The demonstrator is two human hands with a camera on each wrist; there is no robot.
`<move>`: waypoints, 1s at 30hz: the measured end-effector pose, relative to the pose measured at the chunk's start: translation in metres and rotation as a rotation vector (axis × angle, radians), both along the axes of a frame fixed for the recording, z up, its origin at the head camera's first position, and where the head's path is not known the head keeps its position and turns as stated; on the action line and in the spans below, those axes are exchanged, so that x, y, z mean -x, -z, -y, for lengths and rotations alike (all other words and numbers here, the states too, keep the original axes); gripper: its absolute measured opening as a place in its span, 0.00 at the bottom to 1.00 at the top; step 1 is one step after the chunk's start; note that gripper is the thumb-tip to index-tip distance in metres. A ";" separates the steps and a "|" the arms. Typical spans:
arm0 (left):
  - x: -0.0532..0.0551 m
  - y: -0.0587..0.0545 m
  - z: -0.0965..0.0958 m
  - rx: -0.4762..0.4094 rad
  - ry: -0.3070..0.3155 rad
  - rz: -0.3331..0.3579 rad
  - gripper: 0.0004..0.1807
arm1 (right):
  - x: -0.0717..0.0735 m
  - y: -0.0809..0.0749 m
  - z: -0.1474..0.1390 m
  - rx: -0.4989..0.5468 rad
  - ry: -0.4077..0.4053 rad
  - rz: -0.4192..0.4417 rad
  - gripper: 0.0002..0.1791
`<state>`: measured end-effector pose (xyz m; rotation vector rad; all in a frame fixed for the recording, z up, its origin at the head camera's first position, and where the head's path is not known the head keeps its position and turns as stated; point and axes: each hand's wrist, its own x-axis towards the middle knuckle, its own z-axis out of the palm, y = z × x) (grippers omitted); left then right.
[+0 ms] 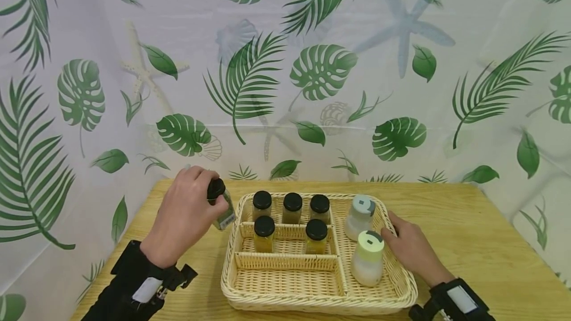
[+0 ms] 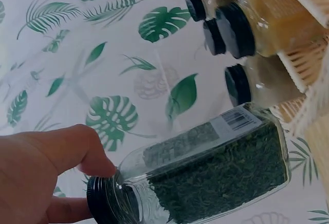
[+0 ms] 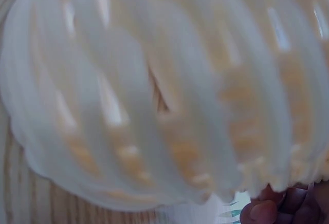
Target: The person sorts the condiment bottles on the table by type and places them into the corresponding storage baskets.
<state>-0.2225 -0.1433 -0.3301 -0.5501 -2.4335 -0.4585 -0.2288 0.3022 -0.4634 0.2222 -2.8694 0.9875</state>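
My left hand (image 1: 183,214) pinches the black lid of a glass spice jar (image 1: 226,217) from above. Dark green dried flakes and a barcode label show on this tilted jar (image 2: 221,167) in the left wrist view. It is just left of a woven divided basket (image 1: 321,305) on the table. At the basket's right side, my right hand (image 1: 415,249) grips the rim. The right wrist view has the basket wall (image 3: 149,90) close up, with curled fingertips (image 3: 263,212) below its edge. Three black-lidded jars (image 1: 292,208) stand in the back-left compartment, two yellowish ones (image 1: 264,234) in the middle.
A grey-capped shaker (image 1: 359,218) and a yellow-green-capped shaker (image 1: 368,259) stand in the basket's right compartment, each with white contents. The wooden table (image 1: 473,241) ends at the back against a leaf-patterned cloth (image 1: 276,88).
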 end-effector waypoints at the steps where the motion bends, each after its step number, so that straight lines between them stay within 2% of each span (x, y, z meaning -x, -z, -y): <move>1: -0.002 -0.002 -0.002 0.004 0.004 -0.005 0.14 | 0.000 -0.001 0.000 0.001 0.000 0.000 0.31; 7: -0.017 -0.014 -0.016 0.014 0.048 -0.011 0.15 | -0.001 -0.003 0.000 -0.021 0.006 0.000 0.31; 13: -0.028 -0.018 -0.030 0.019 0.093 0.001 0.17 | 0.000 -0.002 0.001 -0.036 0.016 0.001 0.31; 23: -0.038 -0.016 -0.052 0.052 0.155 0.007 0.16 | -0.001 -0.001 0.000 -0.023 0.004 -0.003 0.31; 30: -0.046 -0.006 -0.068 0.099 0.211 0.031 0.16 | -0.001 0.000 0.000 -0.018 0.001 -0.013 0.30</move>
